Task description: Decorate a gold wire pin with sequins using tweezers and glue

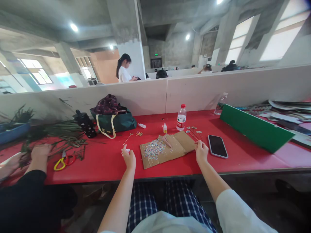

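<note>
My left hand (129,159) is at the left of a brown cardboard sheet (178,142), fingers closed around a small white thing I cannot make out. At the sheet's right edge, my right hand (201,152) pinches the lower end of a thin stem. Several such stems with flat round heads (193,128) lie just beyond it. A heap of small pale, multicoloured bits (154,149) covers the left part of the cardboard, with tweezers (167,141) beside it. A small glue bottle (165,128) with a yellow label stands behind the sheet. One more thin stem (126,139) lies beyond my left hand.
A phone (218,146) and a green board (255,127) are at the right. Behind are a water bottle (181,118), a green bag (121,121) and a black tumbler (85,124). Scissors (63,160) lie left, near a co-worker's hands (40,153). A low partition (150,97) backs the red table.
</note>
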A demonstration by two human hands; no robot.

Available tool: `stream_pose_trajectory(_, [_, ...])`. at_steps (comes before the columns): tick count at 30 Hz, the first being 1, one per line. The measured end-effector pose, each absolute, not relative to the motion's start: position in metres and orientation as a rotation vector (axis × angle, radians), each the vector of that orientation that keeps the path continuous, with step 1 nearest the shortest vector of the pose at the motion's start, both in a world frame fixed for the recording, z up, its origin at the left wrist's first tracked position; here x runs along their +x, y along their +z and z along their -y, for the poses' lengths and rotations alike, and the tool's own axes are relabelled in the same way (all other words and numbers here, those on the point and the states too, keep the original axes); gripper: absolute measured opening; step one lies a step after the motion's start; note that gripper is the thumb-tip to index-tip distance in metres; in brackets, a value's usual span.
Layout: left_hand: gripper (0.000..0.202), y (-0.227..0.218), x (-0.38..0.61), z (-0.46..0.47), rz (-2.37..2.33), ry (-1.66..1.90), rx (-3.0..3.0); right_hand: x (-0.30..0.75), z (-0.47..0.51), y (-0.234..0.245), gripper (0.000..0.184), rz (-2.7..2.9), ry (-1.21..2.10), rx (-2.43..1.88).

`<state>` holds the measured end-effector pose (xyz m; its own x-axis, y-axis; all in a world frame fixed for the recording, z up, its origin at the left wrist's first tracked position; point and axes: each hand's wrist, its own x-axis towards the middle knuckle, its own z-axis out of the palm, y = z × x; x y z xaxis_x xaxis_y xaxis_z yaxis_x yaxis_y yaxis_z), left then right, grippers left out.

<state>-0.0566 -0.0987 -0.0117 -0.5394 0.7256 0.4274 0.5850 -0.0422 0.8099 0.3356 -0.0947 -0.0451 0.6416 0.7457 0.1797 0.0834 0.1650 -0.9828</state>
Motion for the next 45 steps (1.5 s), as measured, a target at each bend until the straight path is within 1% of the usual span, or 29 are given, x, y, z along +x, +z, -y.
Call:
stream_pose_trajectory(3, [0.05, -0.01, -0.056, 0.1, -2.121, 1.575, 1.501, 0.34, 0.097, -0.041, 0.031, 0.765, 0.425, -1.488])
stream_pose_trajectory(6, [0.043, -0.009, -0.054, 0.1, -2.154, 1.451, 1.626, 0.342, 0.099, -0.036, 0.032, 0.822, 0.342, -1.601])
stream_pose_trajectory(9, [0.034, -0.01, -0.046, 0.099, -2.223, 1.286, 1.731, 0.341, 0.098, -0.032, 0.035, 0.895, 0.337, -1.703])
stream_pose_trajectory(12, [0.03, -0.013, -0.037, 0.098, -2.321, 1.131, 1.793, 0.339, 0.097, -0.029, 0.037, 0.941, 0.368, -1.795])
stream_pose_trajectory(16, [0.032, -0.015, -0.032, 0.098, -2.404, 0.946, 1.864, 0.339, 0.095, -0.03, 0.034, 0.974, 0.389, -1.888])
stream_pose_trajectory(21, [0.035, -0.015, -0.033, 0.099, -2.485, 0.808, 1.862, 0.34, 0.094, -0.037, 0.033, 0.975, 0.374, -1.911])
stream_pose_trajectory(27, [0.034, -0.011, -0.033, 0.1, -2.534, 0.748, 1.824, 0.341, 0.092, -0.043, 0.033, 0.969, 0.359, -1.88])
stream_pose_trajectory(39, [0.039, -0.001, -0.034, 0.104, -2.554, 0.799, 1.764, 0.341, 0.088, -0.046, 0.031, 1.001, 0.372, -1.845])
stream_pose_trajectory(43, [0.043, 0.001, -0.036, 0.105, -2.558, 0.829, 1.746, 0.341, 0.089, -0.047, 0.03, 1.015, 0.322, -1.797])
stream_pose_trajectory(45, [0.045, 0.001, -0.037, 0.105, -2.566, 0.851, 1.743, 0.338, 0.094, -0.042, 0.027, 1.029, 0.261, -1.763])
